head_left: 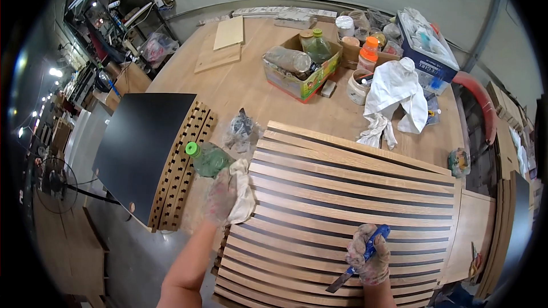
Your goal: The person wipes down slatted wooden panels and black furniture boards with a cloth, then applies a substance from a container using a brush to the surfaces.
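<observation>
The person's right hand (368, 254), gloved, is closed around the blue handle of a scraper (341, 281), its fingers curled fully in. The blade slants toward the person's near left, across the run of the slats beneath it. This hand is over the right part of the slatted panel (337, 185) — the nearer of the two to its right end — though whether blade or knuckles touch the wood cannot be told.

The panel lies flat on the near part of the tabletop (177, 77), directly ahead of the person. Its pale slats and dark grooves run left to right, dipping a little toward the right end, so their long axis crosses in front of the body.

The left hand (220, 197) is farther forward, at the panel's left end, fingers pointing away from the person and only partly bent. A white cloth (244, 194) lies against its inner side, overlapping that end; whether the fingers grip it cannot be told. Just beyond the fingertips is a green-capped bottle (211, 159).

Left of the bottle, dark-faced panels (142, 148) are stacked at the tabletop's left edge. Farther off — toward the tabletop's far right corner — are a larger white cloth (394, 91) and an open carton (291, 85) of bottles.
</observation>
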### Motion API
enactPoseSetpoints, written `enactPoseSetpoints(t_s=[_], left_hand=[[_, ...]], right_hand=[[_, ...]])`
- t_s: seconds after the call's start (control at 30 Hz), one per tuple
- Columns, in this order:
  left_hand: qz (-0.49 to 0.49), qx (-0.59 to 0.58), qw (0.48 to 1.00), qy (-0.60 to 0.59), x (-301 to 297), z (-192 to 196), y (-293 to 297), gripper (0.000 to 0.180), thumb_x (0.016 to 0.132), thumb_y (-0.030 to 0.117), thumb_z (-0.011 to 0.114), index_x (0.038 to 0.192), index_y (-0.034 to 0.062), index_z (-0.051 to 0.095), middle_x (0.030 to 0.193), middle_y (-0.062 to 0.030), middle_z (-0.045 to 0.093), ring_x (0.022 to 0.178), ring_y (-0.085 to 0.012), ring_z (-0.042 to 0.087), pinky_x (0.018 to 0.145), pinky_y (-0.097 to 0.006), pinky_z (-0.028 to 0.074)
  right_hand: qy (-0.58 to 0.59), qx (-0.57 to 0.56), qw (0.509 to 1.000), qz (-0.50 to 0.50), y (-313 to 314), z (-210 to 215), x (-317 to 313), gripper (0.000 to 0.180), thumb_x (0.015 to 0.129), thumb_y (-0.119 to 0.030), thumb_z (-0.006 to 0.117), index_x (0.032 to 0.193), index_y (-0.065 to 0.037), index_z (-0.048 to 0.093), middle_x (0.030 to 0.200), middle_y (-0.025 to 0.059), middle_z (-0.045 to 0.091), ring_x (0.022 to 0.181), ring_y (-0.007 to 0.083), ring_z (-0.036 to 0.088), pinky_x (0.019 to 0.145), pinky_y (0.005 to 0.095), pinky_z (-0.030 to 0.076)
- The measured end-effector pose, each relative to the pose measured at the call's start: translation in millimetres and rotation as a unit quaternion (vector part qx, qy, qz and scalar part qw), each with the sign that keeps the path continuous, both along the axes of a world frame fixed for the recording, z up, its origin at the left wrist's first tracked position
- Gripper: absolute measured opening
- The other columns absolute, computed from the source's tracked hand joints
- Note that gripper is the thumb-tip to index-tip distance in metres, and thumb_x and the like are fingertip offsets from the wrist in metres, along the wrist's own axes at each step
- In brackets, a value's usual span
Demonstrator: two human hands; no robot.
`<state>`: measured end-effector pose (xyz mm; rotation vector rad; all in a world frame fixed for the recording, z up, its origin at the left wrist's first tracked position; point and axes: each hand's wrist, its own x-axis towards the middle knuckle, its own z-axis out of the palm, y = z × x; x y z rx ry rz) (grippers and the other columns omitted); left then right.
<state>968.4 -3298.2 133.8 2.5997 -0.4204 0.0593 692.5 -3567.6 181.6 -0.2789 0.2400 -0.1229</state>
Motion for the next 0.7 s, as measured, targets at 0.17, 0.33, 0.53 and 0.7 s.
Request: enactPoseSetpoints(t_s=[0.17,0.33,0.53,0.7], left_hand=[[-0.010,-0.106,0.959,0.264,16.1,-26.6,71.7,0.033,0.090,0.001,0.051,0.123,-0.0033,0.056,0.118,-0.0144,0.063,0.109,-0.0252,0.059,0.092,-0.029,0.047],[-0.023,-0.141,0.970,0.195,26.2,-38.6,64.3,0.040,0.091,0.036,0.058,0.115,0.0052,0.064,0.105,-0.0186,0.066,0.098,-0.0361,0.062,0.087,-0.042,0.048],[0.004,0.145,0.981,0.132,63.8,-37.9,53.7,0.042,0.092,0.045,0.053,0.110,0.0103,0.068,0.108,-0.0199,0.065,0.100,-0.0370,0.061,0.089,-0.043,0.048],[-0.031,0.012,0.995,0.089,53.2,36.6,47.2,0.031,0.093,0.034,0.056,0.101,0.0066,0.068,0.106,-0.0196,0.066,0.095,-0.0355,0.063,0.085,-0.040,0.050]], right_hand=[[-0.006,-0.006,1.000,-0.005,2.3,-1.4,1.0,0.035,0.087,-0.031,0.067,0.115,-0.012,0.058,0.075,0.0050,0.053,0.059,0.0168,0.049,0.051,0.0288,0.037],[-0.015,-0.056,0.998,-0.021,6.3,-1.9,5.2,0.038,0.089,-0.030,0.064,0.117,-0.006,0.056,0.077,0.0072,0.053,0.059,0.0175,0.050,0.048,0.0289,0.039],[0.020,-0.127,0.991,-0.039,14.8,16.3,15.9,0.032,0.093,-0.031,0.060,0.109,-0.004,0.056,0.069,0.0021,0.051,0.048,0.0104,0.048,0.039,0.0214,0.037],[0.006,-0.165,0.985,-0.038,14.0,15.4,16.8,0.033,0.094,-0.033,0.058,0.110,-0.005,0.054,0.068,0.0009,0.049,0.047,0.0093,0.045,0.038,0.0210,0.036]])
